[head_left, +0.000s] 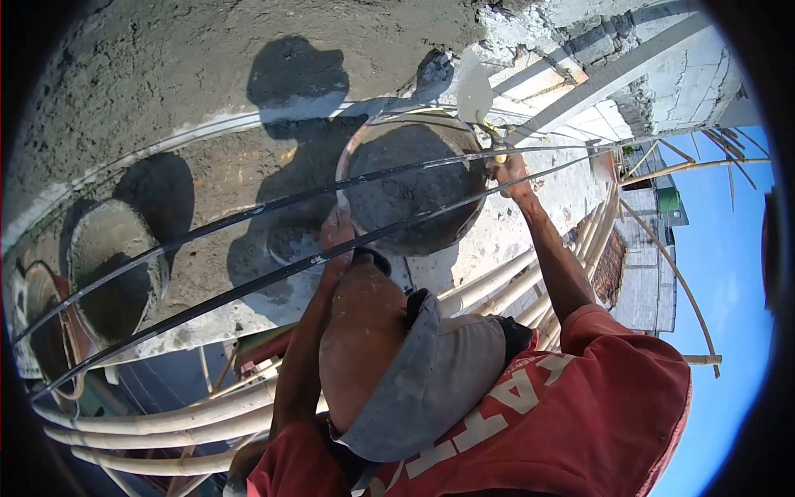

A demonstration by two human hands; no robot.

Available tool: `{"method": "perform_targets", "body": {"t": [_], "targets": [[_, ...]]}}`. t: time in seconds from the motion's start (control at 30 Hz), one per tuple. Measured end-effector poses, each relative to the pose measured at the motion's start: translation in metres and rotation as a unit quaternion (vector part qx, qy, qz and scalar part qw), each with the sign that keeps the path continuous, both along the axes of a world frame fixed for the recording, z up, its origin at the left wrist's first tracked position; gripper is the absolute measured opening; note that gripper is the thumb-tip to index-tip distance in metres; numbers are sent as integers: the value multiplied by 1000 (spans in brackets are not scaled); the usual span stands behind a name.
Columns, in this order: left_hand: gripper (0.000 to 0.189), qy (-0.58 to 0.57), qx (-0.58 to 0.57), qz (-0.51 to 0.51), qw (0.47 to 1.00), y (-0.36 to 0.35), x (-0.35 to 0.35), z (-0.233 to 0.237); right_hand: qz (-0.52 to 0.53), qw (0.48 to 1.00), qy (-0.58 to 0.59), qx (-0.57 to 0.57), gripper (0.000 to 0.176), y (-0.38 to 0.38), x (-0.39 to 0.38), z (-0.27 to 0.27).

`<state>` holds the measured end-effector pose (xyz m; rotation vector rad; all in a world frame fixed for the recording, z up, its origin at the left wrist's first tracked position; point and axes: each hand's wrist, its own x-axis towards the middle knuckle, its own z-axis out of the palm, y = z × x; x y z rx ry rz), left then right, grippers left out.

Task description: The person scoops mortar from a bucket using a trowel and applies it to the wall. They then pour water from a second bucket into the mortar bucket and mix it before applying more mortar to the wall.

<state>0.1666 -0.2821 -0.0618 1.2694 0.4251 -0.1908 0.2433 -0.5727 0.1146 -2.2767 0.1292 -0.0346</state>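
Observation:
A round bucket (414, 186) of wet grey mortar is in the middle of the view, tilted towards me. My left hand (335, 230) is closed at its near left rim; some fingers are hidden. On the bucket's right side, my right hand (512, 172) grips the yellowish handle of a trowel (474, 89). The trowel's grey blade points up over the bucket's far edge, beside the wall. Two thin dark bars (290, 201) cross in front of the bucket, close to both hands.
Rough mortar covers the wall (166, 66). A second mortar bucket (116, 265) and another container (50, 319) stand at the left. Bamboo poles (182, 422) run below, with more at the right. A long straight bar (604, 79) slants across the upper right, near block masonry (691, 74).

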Motion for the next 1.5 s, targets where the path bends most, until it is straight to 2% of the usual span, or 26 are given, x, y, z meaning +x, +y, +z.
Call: {"method": "perform_targets", "body": {"t": [0.07,0.13,0.17,0.2,0.27,0.3,0.33,0.4,0.43,0.53,0.57,0.6,0.7,0.73,0.8,0.87,0.9,0.97,1.0,1.07,1.13,1.2,1.3,1.33,1.4,1.5], "targets": [[38,-3,18,-8,1000,-3,12,11,-6,999,-48,13,32,-26,11,-25],[37,-77,150,-53,984,-10,26,20,3,1000,0,-11,38,-56,11,-41],[37,-176,211,41,961,-20,30,19,1,997,32,-65,35,-41,-2,-26],[36,-179,215,49,959,-22,38,25,19,997,17,76,32,-62,3,-44],[36,-139,193,4,971,-18,60,40,27,987,-47,153,28,-77,-16,-60],[36,-99,168,-43,980,-12,74,49,-11,998,-9,63,30,-73,-30,-57],[39,-123,210,-36,969,-15,90,39,-28,990,-9,139,32,-66,-42,-57],[45,-181,286,-25,940,-10,124,36,-84,986,-7,140,36,-49,-57,-56],[48,-212,321,-27,923,-3,137,41,-61,984,-8,167,40,-35,-67,-46],[48,-109,279,-137,944,14,189,20,-84,989,97,-72,45,3,-83,20],[48,-111,281,-138,943,17,189,25,-55,981,29,-186,43,1,-83,25],[47,-115,228,-160,953,22,184,31,-90,935,120,-321,40,13,-78,46],[44,-132,121,-171,969,32,156,29,40,872,30,-486,36,27,-52,58],[42,-147,64,-161,974,35,143,30,90,834,-53,-541,31,23,-36,53],[38,-90,11,-177,980,44,121,42,157,768,5,-621,35,30,-6,44],[34,-30,-45,-186,981,46,96,52,197,783,56,-588,35,44,16,24],[31,-68,-81,-158,982,42,85,57,233,792,106,-554,38,45,22,14],[29,-124,-187,-92,970,36,80,50,276,797,57,-534,40,26,22,-21],[29,-124,-188,-88,970,37,81,49,315,797,11,-516,41,33,21,-21],[32,-132,-188,-119,966,37,81,46,297,794,74,-526,42,35,21,-5],[35,-102,-170,-109,974,39,79,50,312,832,162,-430,42,55,8,29],[38,-64,-156,-98,981,38,78,50,348,840,129,-397,40,39,0,22],[44,-68,-163,-97,979,35,81,42,289,895,243,-235,30,51,-3,19],[47,-63,-169,-107,978,35,82,41,292,893,250,-235,30,54,3,12],[53,-55,-175,-132,974,40,82,41,182,886,426,2,24,59,14,-2],[46,-40,-106,-49,992,36,83,51,157,887,433,-16,23,63,21,-3]]}}
